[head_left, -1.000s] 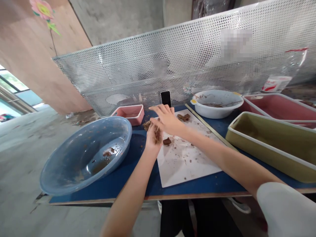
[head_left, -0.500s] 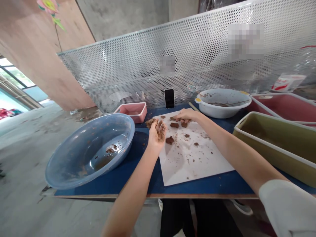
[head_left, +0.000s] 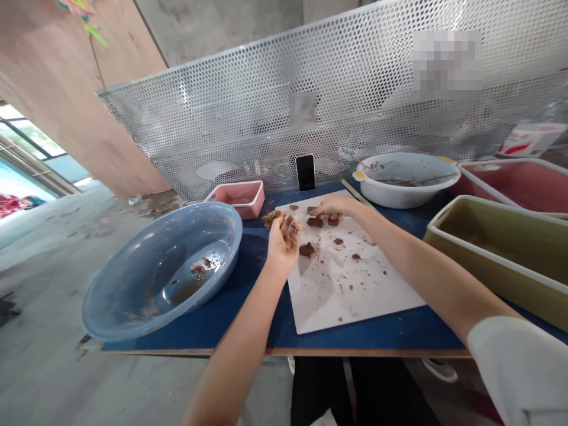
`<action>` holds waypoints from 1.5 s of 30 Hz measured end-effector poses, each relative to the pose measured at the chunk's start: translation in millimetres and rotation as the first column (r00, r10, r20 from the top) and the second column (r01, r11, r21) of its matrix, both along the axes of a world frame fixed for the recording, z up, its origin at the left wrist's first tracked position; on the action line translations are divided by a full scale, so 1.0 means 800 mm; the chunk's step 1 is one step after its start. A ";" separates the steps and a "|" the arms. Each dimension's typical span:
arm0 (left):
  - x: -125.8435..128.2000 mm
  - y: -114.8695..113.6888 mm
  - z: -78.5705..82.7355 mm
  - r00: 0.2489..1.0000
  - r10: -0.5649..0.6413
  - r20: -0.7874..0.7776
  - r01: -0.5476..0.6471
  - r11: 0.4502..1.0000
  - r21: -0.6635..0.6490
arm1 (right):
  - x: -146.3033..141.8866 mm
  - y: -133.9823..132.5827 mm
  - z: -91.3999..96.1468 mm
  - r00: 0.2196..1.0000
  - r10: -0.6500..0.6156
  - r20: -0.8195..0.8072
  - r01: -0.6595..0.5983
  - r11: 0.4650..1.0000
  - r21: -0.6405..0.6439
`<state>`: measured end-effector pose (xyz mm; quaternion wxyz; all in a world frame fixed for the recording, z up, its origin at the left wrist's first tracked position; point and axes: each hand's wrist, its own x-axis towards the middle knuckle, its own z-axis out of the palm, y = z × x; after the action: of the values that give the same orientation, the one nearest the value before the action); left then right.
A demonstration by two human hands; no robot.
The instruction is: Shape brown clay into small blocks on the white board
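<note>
My left hand (head_left: 284, 239) is cupped palm up at the left edge of the white board (head_left: 355, 290), with a lump of brown clay-like stuff (head_left: 290, 232) in its curled fingers. My right hand (head_left: 333, 206) lies at the far end of the board, its fingers pinched on small brown pieces (head_left: 316, 222). A loose brown piece (head_left: 306, 249) sits on the board just right of my left hand. A brown heap (head_left: 271, 218) lies off the board's far left corner.
A big blue basin (head_left: 133, 296) with brown dregs stands at the left. A small pink tray (head_left: 239, 198), a black phone (head_left: 305, 172) and a white bowl (head_left: 406, 198) line the perforated metal screen. Olive (head_left: 488, 248) and red (head_left: 519, 186) bins stand at the right.
My right hand went from spread above my left hand to the far end of the board and closed on the brown pieces there. My left hand stays cupped.
</note>
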<state>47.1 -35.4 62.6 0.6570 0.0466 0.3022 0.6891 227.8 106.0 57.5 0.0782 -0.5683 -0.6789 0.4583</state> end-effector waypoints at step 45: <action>-0.006 -0.011 -0.005 0.998 -0.059 0.026 0.055 0.988 0.141 | -0.080 -0.091 0.067 0.956 0.179 -0.231 0.122 0.476 0.871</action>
<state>42.1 -44.2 58.7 0.6760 0.0911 0.2415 0.6902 164.2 33.1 110.9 0.4488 -0.3623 -0.8072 0.1255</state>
